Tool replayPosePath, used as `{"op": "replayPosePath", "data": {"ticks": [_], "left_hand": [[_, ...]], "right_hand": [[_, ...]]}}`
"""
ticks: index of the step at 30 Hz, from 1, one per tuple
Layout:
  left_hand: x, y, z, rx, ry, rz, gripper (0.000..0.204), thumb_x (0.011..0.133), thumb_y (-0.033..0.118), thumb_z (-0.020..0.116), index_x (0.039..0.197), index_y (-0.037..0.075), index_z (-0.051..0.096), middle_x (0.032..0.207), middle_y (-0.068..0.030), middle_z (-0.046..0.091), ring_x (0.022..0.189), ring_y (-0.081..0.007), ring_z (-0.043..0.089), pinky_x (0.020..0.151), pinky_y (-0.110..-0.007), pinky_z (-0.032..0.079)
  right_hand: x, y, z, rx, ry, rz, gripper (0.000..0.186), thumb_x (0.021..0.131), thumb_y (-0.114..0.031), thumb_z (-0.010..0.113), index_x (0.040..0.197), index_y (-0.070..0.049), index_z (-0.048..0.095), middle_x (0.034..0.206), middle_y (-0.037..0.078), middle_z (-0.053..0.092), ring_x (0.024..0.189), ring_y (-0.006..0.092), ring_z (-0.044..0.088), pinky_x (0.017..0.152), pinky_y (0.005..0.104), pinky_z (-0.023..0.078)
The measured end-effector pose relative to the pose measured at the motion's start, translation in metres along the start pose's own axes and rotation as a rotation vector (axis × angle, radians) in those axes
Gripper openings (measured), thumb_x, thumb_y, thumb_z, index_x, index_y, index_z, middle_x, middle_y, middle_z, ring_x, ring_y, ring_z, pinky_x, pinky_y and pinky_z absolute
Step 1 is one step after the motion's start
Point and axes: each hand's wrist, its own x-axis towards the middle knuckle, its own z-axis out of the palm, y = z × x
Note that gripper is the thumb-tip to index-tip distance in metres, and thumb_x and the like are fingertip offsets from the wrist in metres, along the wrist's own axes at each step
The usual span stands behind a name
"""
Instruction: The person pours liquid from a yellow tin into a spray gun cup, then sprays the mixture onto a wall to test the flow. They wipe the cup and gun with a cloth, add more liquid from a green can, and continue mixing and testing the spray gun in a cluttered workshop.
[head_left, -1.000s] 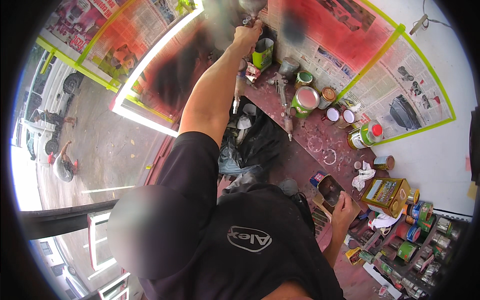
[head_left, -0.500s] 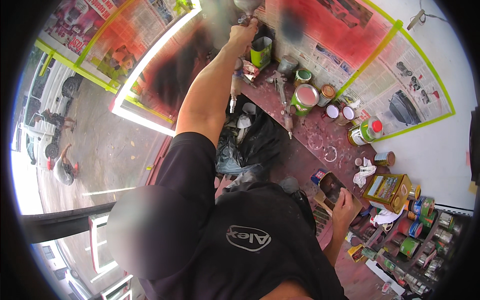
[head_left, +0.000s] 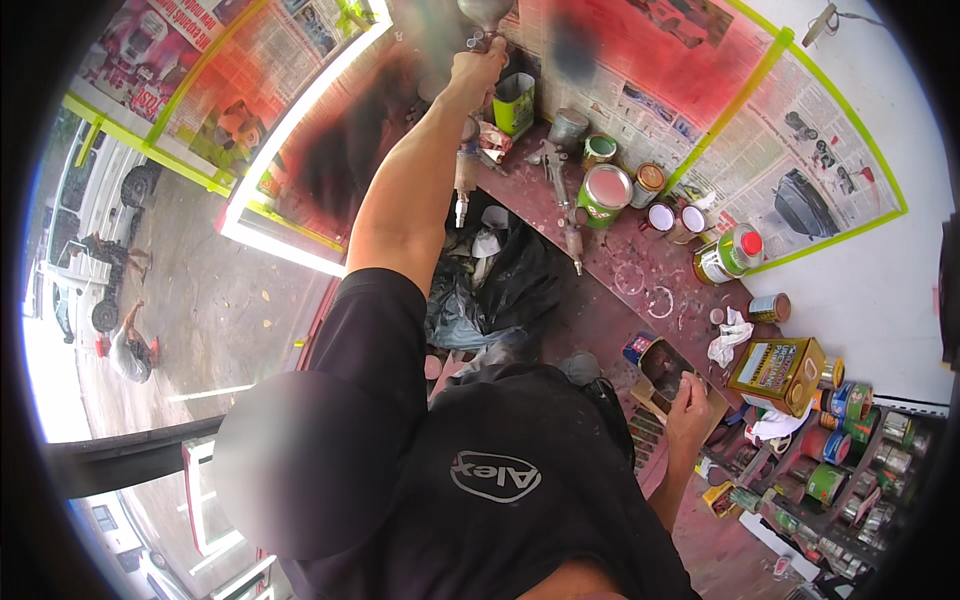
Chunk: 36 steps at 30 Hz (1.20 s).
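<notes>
My left arm stretches far forward, and my left hand [head_left: 478, 72] is closed round a spray gun [head_left: 486, 14] with a grey cup, cut off by the top of the view. A metal air fitting [head_left: 461, 205] shows below the forearm; I cannot tell whether it belongs to that gun. Down at the right, my right hand [head_left: 687, 405] pinches the edge of a flat dark panel [head_left: 662, 368]. A small red and blue item [head_left: 637, 346] touches its far end. Between my arms, black plastic bags [head_left: 510, 285] with crumpled waste lie below the bench edge.
Another spray gun [head_left: 556, 172] lies on the stained bench [head_left: 640, 290] among paint tins [head_left: 606, 190]. A rectangular metal can [head_left: 775, 372] stands by a crumpled white cloth [head_left: 730, 338]. Shelves of tins [head_left: 850, 490] fill the right. Newspaper [head_left: 800, 150] covers the walls. Outside at left, a person [head_left: 130, 345] crouches.
The view has shifted slightly, so the bench and tins sit a little further left. Both hands keep their holds, with hardly any movement of their own.
</notes>
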Motion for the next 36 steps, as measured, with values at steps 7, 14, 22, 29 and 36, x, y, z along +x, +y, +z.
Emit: {"op": "replayPosePath", "data": {"ticks": [7, 14, 22, 29, 36], "left_hand": [[0.000, -0.002, 0.004, 0.016, 0.019, 0.004, 0.049, 0.097, 0.059, 0.069, 0.084, 0.013, 0.062, 0.063, 0.0033, 0.048, 0.048, -0.0107, 0.042, 0.043, -0.032, 0.037], [-0.009, -0.005, 0.001, -0.038, -0.001, 0.013, 0.050, 0.095, 0.059, 0.071, 0.089, 0.010, 0.066, 0.064, 0.0011, 0.052, 0.046, -0.0120, 0.045, 0.043, -0.033, 0.039], [-0.073, -0.052, 0.002, 0.040, -0.059, 0.263, 0.050, 0.100, 0.049, 0.069, 0.117, 0.002, 0.073, 0.069, -0.0050, 0.061, 0.055, -0.0148, 0.057, 0.052, -0.036, 0.048], [-0.203, -0.137, 0.017, 0.145, -0.026, 0.618, 0.037, 0.105, 0.027, 0.065, 0.132, 0.003, 0.065, 0.098, -0.0149, 0.074, 0.089, -0.0312, 0.073, 0.082, -0.039, 0.056], [-0.288, -0.206, 0.003, 0.379, -0.136, 0.495, 0.035, 0.094, 0.012, 0.066, 0.128, 0.007, 0.063, 0.108, -0.0255, 0.072, 0.100, -0.0497, 0.068, 0.082, -0.053, 0.055]], "right_hand": [[-0.002, 0.003, -0.001, 0.008, 0.007, -0.030, 0.027, 0.107, -0.016, 0.057, 0.117, 0.004, 0.073, 0.109, 0.024, 0.076, 0.098, 0.0417, 0.075, 0.086, 0.0473, 0.058], [-0.005, -0.004, -0.003, -0.004, 0.012, -0.039, 0.027, 0.107, -0.016, 0.057, 0.118, 0.003, 0.072, 0.107, 0.024, 0.076, 0.097, 0.0407, 0.074, 0.084, 0.0471, 0.058], [0.020, -0.046, 0.013, 0.500, -0.037, 0.075, 0.042, 0.097, -0.016, 0.078, 0.133, 0.001, 0.066, 0.103, 0.013, 0.074, 0.079, 0.0171, 0.068, 0.069, 0.0325, 0.055], [0.092, -0.200, 0.001, 0.443, 0.019, -0.513, 0.090, 0.080, -0.033, 0.094, 0.151, 0.000, 0.051, 0.147, 0.024, 0.058, 0.127, 0.0343, 0.062, 0.108, 0.0449, 0.050], [0.122, -0.284, 0.016, 0.108, 0.106, -0.819, 0.105, 0.073, -0.056, 0.092, 0.153, -0.003, 0.050, 0.150, 0.028, 0.051, 0.133, 0.0458, 0.054, 0.109, 0.0526, 0.048]]}}
